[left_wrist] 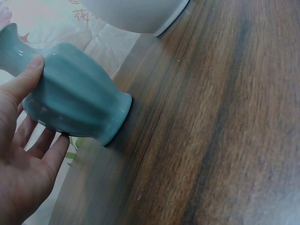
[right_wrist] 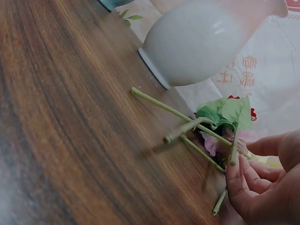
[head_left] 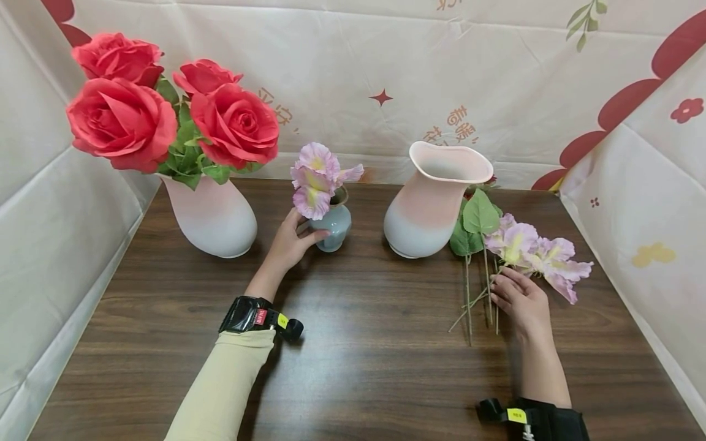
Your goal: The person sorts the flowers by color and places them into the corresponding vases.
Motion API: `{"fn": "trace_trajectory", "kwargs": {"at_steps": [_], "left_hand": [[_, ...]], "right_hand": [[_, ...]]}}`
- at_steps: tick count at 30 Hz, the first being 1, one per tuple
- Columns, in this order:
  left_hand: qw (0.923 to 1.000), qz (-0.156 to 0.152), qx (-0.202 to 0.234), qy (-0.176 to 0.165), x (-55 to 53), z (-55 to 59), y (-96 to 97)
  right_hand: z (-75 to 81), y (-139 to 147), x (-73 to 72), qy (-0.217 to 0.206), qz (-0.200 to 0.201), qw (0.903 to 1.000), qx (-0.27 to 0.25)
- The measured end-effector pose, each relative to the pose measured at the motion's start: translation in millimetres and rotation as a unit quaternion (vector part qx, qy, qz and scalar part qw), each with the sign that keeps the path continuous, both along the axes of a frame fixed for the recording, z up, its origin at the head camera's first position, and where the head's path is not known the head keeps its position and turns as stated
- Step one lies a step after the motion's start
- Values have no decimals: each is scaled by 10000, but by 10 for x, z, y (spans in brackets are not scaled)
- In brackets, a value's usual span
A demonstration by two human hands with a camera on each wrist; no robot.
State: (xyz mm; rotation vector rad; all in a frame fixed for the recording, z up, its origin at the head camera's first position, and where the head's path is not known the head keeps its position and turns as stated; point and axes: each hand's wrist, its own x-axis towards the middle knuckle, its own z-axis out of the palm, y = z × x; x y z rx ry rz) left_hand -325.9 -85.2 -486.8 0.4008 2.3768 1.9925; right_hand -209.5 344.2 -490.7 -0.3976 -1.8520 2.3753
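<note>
My left hand holds a small blue-green vase by its side, thumb on the near face and fingers behind, as the left wrist view shows. The vase stands upright, with a purple-and-yellow artificial flower in its mouth. At the right, my right hand pinches a thin green stem between thumb and fingers. Around it lie crossed stems, green leaves and purple flowers on the table. Which bloom the pinched stem belongs to is hard to tell.
A pink-and-white vase without flowers stands between the hands, its base on the wooden table. A matching vase with several large red roses is at the left. Printed cloth hangs behind and at the sides.
</note>
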Motion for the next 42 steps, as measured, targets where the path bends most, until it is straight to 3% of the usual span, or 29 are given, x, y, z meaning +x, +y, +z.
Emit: {"fn": "trace_trajectory", "kwargs": {"at_steps": [5, 12, 25, 29, 37, 42], "left_hand": [[10000, 0, 11, -38, 9, 10, -2], [10000, 10, 0, -33, 10, 11, -4], [10000, 25, -20, -65, 8, 4, -2], [9999, 35, -26, -100, 12, 6, -1], [10000, 32, -20, -86, 20, 11, -9], [10000, 31, -3, -81, 11, 0, -2]], "right_hand": [[-1, -32, 6, 207, -336, 9987, -338], [37, -53, -3, 66, -932, 9950, -347], [159, -143, 10, 530, -1999, 9763, -630], [192, -159, 25, 891, -2235, 9680, -718], [266, -204, 39, 2075, -2370, 9487, -273], [316, -223, 41, 2551, -2498, 9341, -43]]}}
